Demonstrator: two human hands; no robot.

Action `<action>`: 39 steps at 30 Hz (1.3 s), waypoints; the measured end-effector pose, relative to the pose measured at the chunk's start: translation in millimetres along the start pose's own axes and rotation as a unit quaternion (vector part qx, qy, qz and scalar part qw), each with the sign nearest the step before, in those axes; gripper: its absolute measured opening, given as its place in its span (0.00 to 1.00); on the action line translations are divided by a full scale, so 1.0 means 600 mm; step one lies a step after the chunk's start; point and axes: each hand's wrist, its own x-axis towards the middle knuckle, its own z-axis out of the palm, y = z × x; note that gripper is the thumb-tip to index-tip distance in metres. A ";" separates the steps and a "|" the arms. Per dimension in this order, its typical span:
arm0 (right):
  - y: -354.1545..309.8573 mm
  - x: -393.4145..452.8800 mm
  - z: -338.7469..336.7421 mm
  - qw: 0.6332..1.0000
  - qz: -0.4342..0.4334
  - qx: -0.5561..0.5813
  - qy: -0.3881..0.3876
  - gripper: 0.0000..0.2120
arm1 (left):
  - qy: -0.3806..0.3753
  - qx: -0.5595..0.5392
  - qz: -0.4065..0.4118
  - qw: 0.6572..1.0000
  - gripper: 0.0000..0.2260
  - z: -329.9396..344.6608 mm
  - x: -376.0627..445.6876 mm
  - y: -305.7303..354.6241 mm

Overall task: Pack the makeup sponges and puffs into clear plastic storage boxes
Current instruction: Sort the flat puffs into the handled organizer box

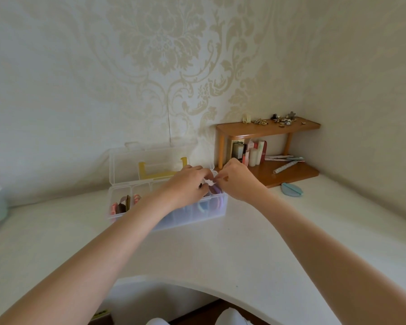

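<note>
A white desk top with a curved near edge fills a corner of a room papered in cream damask wallpaper. Toward the far side of it stands a clear plastic storage box with its lid raised against the wall, a yellow handle showing through the lid. Its left compartments hold pink and brown puffs standing on edge; purple and blue round puffs fill the right end. Both hands meet over that right end: the left hand and the right hand have their fingers curled, pinching a small pale item between them, too hidden to identify. To the right, a small brown wooden shelf carries hair clips above and cosmetic bottles below. A blue oval case lies near it on the desk.
</note>
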 end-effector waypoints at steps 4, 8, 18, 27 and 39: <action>0.046 0.013 -0.016 0.984 0.118 0.096 0.093 0.14 | 0.004 -0.021 0.022 1.000 0.13 0.001 -0.001 0.005; 0.117 0.006 -0.013 0.948 0.306 -0.016 0.082 0.16 | 0.006 -0.049 0.047 0.998 0.13 0.003 0.004 0.011; 0.164 -0.024 0.036 0.954 0.298 0.002 0.039 0.06 | 0.003 -0.035 0.062 0.997 0.12 0.014 0.012 0.035; 0.049 -0.006 -0.048 0.967 0.066 0.185 0.160 0.14 | 0.061 -0.098 -0.002 0.993 0.12 -0.028 -0.017 -0.005; -0.017 0.009 -0.029 0.985 -0.032 0.162 0.039 0.12 | -0.010 -0.006 0.032 0.999 0.15 -0.028 -0.028 -0.004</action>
